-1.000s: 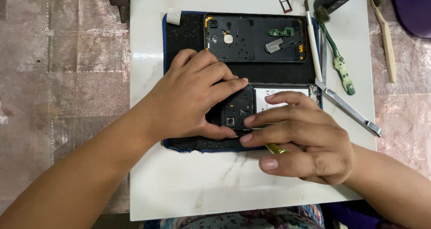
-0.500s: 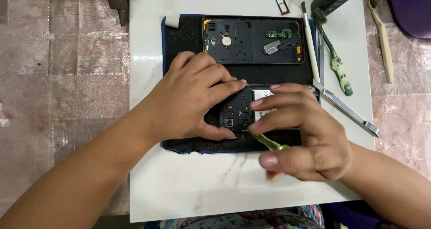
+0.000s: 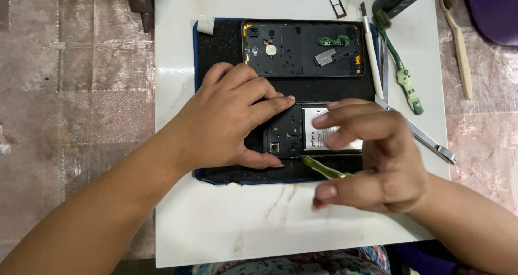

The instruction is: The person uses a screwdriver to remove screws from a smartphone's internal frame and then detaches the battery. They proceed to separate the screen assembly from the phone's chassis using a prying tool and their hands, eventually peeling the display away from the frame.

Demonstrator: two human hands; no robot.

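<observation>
An opened phone [image 3: 302, 132] lies back-side up on a black work mat [image 3: 226, 48] with a blue rim, near the mat's front edge. Its dark inner frame is bare at the left end, with a small square camera module by the front-left corner, and a white-labelled battery fills the middle. Its long axis runs left to right, parallel with the mat's front edge; the camera end points to the left edge of the white table [image 3: 216, 226].

The left hand [image 3: 226, 118] lies flat on the phone's left end, fingers spread, thumb along its front edge and forefinger along its far edge, pinning it down. The right hand [image 3: 372, 156] hovers over the phone's right half, fingers loosely curled, and grips a yellow-green tool [image 3: 324, 169] whose tip touches the phone's front edge.

The removed back cover [image 3: 302, 48] lies along the mat's far edge, also lengthwise left to right. Tweezers [image 3: 426, 140] and a green brush [image 3: 402, 75] lie toward the table's right edge.
</observation>
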